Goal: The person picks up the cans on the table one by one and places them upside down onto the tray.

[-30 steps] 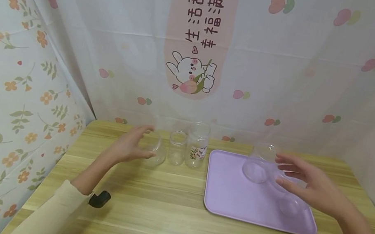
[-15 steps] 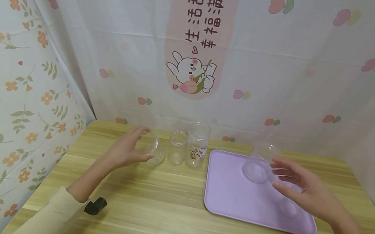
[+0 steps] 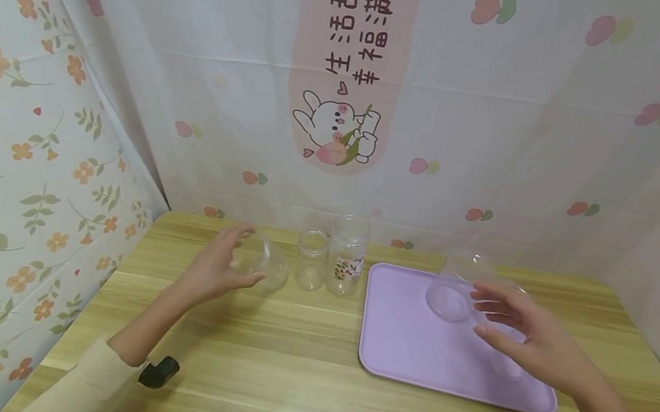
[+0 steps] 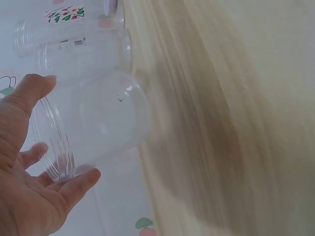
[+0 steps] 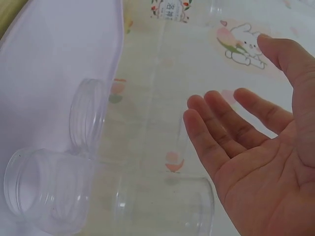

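My left hand point(image 3: 211, 269) grips a wide clear plastic jar point(image 4: 98, 118) by its threaded rim at the table's back left. The thumb and fingers are spread round the rim, and the jar leans towards the hand. Beside it stand a smaller clear jar point(image 3: 311, 265) and a taller clear jar point(image 3: 350, 261) with a printed floral label. My right hand point(image 3: 535, 339) hovers over the purple tray point(image 3: 410, 353), fingers loosely bent, holding nothing. On the tray are a large clear jar point(image 3: 454, 290) and a small clear jar point(image 5: 54, 191), partly covered by the hand in the head view.
The wooden table point(image 3: 271, 387) runs up to a printed curtain point(image 3: 223, 99) behind. A floral cloth point(image 3: 10, 179) hangs along the left side. The jars are see-through, so their edges are faint.
My left hand has shifted slightly left and towards me, the jar's rim moving with it as the jar tilts. The right hand has drifted slightly left over the tray.
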{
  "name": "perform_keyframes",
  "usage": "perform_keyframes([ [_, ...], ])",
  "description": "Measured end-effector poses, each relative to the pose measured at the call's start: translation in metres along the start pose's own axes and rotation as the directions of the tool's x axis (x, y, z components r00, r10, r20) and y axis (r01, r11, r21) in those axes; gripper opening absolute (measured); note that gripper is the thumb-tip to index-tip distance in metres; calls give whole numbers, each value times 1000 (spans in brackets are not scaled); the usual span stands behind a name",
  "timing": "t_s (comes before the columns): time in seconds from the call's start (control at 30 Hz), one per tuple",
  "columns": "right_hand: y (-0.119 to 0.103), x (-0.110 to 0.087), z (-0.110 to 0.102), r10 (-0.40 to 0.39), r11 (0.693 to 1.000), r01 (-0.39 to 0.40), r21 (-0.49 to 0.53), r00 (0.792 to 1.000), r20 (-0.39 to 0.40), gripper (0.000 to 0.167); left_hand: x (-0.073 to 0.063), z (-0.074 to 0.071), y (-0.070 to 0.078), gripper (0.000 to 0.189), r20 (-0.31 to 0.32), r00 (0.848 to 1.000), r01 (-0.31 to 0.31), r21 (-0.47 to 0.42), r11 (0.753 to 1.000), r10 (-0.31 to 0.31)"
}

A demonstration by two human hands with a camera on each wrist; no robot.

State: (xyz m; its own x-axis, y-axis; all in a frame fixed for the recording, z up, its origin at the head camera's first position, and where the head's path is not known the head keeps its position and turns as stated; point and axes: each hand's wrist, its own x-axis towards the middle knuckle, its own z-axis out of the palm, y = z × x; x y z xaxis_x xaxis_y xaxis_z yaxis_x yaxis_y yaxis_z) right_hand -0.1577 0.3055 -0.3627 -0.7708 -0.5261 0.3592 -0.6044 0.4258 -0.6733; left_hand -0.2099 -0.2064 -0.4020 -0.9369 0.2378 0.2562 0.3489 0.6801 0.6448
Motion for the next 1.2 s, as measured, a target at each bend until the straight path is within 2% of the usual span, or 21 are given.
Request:
perform_keyframes([
  [0.23, -3, 0, 1, -2, 1000, 1, -26, 1000, -6, 61, -8, -5, -4, 84, 10, 997, 72, -90, 993, -71],
  [0.67, 2, 2, 7, -17, 1000, 17, 6, 1000, 7, 60, -31, -15, -18, 83, -33, 988, 143, -160, 977, -150],
  [0.83, 4, 3, 11, -17, 1000, 17, 5, 1000, 10, 60, -39, -17, -24, 81, -30, 986, 148, -254, 956, -161],
  [1.2, 9, 4, 21, 18, 1000, -18, 18, 1000, 25, 55, -52, -20, -34, 73, -28, 986, 142, -390, 910, -166],
])
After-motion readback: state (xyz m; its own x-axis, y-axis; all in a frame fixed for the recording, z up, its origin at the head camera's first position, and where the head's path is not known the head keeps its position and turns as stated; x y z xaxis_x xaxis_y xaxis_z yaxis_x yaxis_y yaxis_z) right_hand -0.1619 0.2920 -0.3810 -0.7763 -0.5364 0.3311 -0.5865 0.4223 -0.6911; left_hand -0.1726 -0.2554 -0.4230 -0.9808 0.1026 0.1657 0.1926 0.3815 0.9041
